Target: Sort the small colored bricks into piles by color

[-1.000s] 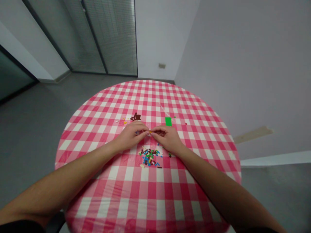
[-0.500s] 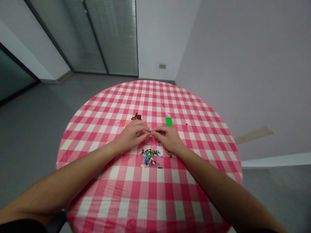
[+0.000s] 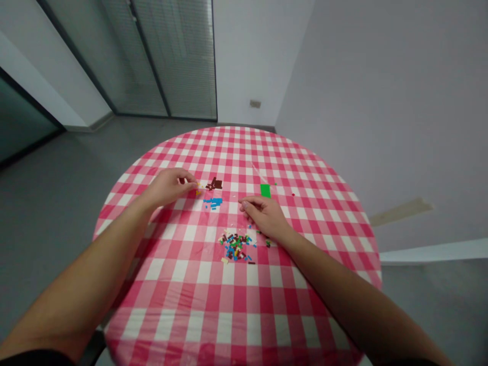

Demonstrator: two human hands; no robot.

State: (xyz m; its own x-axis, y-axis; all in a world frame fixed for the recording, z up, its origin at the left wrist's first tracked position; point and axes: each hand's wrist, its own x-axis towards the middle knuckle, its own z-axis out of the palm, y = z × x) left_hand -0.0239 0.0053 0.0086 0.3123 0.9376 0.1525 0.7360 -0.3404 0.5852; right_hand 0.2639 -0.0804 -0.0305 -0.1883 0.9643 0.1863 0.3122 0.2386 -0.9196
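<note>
My left hand [image 3: 171,187] is over the left of the table, thumb and forefinger pinched together at a few small yellow building bricks [image 3: 197,192]. A yellow bit shows at its fingertips. Just right of it lie a heap of brown bricks [image 3: 216,183] and a group of blue bricks [image 3: 214,203]. My right hand [image 3: 266,217] rests near the middle, fingers curled and thumb against the forefinger; anything inside is hidden. Beyond it is a flat green plate [image 3: 265,190]. Nearer to me a mixed pile of small bricks [image 3: 237,245] lies between my forearms.
A pink and white checked cloth [image 3: 213,305] covers the round table. One small red piece [image 3: 293,194] lies right of the green plate. A few dark and green bricks [image 3: 268,244] sit beside my right wrist. A wall [image 3: 400,112] stands close on the right.
My left hand has moved left and away from my right hand, to the yellow bricks. The blue bricks it covered now show. My right hand has stayed in place.
</note>
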